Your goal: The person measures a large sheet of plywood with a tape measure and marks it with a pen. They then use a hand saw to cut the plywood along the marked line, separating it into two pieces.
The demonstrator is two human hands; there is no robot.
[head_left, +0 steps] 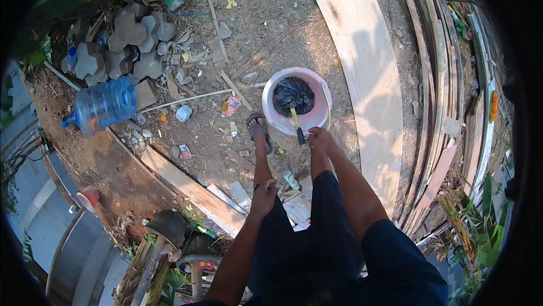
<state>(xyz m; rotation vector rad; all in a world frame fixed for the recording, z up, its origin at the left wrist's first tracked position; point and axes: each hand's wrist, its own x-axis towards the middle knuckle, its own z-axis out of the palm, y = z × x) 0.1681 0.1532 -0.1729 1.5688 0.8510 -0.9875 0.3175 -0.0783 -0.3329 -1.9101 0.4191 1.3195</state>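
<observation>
A pale pinkish bucket (pixel 270 102) stands on the ground ahead of my feet, with black plastic (pixel 298 95) bunched inside it. A tool (pixel 300 135) with a black end and a yellowish shaft leans over the near rim. My right hand (pixel 320 139) is at that near right side of the bucket, its fingers pinched beside the black end. Whether they grip the tool, the thin bucket handle (pixel 330 105) or something else is hidden. Lower down, my left hand (pixel 264 195) hangs over my left leg with curled fingers and shows nothing in it.
A wide pale board (pixel 370 97) lies right of the bucket, with long planks (pixel 435 91) stacked beyond. At left are a blue water jug (pixel 107 105), grey paving blocks (pixel 125 31) and litter. Another plank (pixel 186 184) lies near my left leg. My sandalled foot (pixel 259 130) is beside the bucket.
</observation>
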